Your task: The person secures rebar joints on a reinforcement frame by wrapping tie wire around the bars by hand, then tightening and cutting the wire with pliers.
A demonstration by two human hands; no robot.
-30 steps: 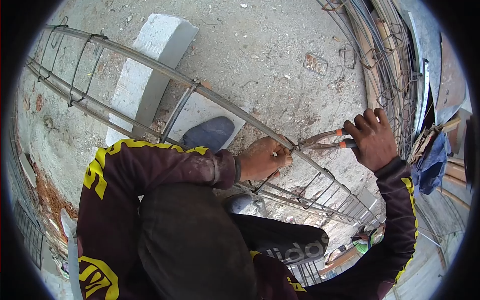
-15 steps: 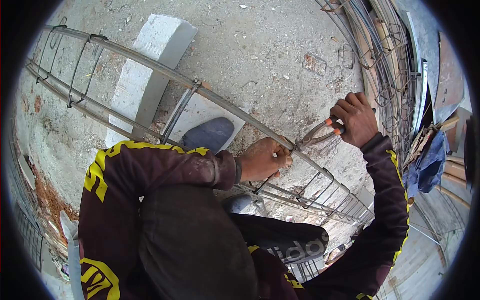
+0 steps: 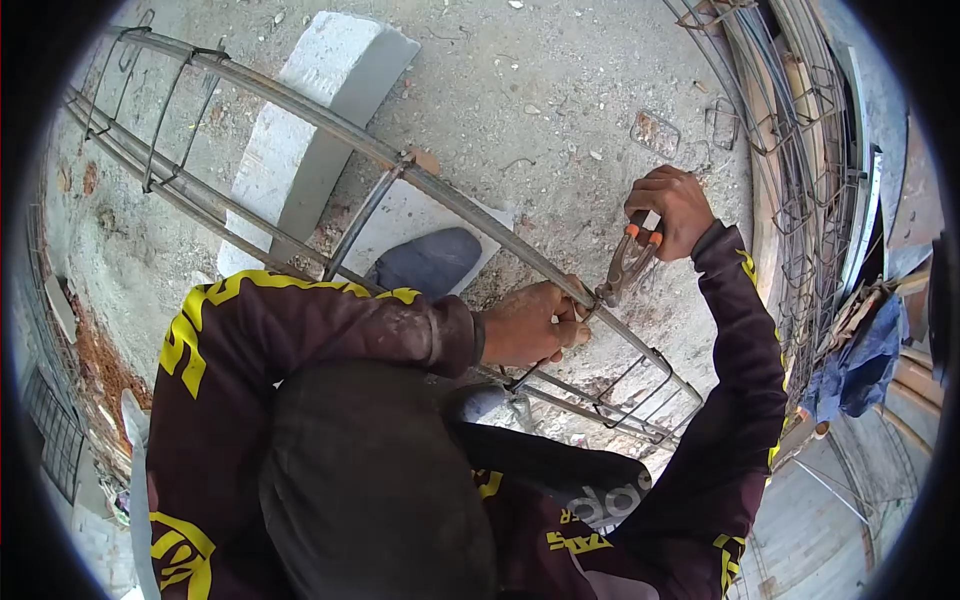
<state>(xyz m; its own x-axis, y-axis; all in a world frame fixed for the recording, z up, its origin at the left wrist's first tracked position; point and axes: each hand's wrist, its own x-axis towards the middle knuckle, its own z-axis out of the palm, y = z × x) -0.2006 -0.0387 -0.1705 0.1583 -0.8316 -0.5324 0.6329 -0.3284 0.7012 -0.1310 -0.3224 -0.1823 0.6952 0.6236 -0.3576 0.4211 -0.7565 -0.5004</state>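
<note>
A rebar cage (image 3: 470,208) of long steel bars and bent stirrups runs diagonally in front of me. My left hand (image 3: 535,322) is closed at its upper bar, where a stirrup (image 3: 522,380) shows below the fingers; the grip itself is partly hidden. In my right hand (image 3: 672,210) are pincers (image 3: 622,268) with orange and black handles. Their jaws meet the upper bar just right of my left fingertips. Any wire in the jaws is too small to make out.
A pale concrete block (image 3: 300,130) lies under the cage at the upper left. My shoe (image 3: 428,262) rests on a white slab (image 3: 490,225). More bars and stirrups (image 3: 790,130) are stacked at the right, near a blue cloth (image 3: 855,355). Loose wire rings (image 3: 655,132) lie on the ground.
My right hand has swung up and left, turning the pincers more upright while their jaws stay at the bar. The left hand keeps its place at the joint. The view has shifted slightly.
</note>
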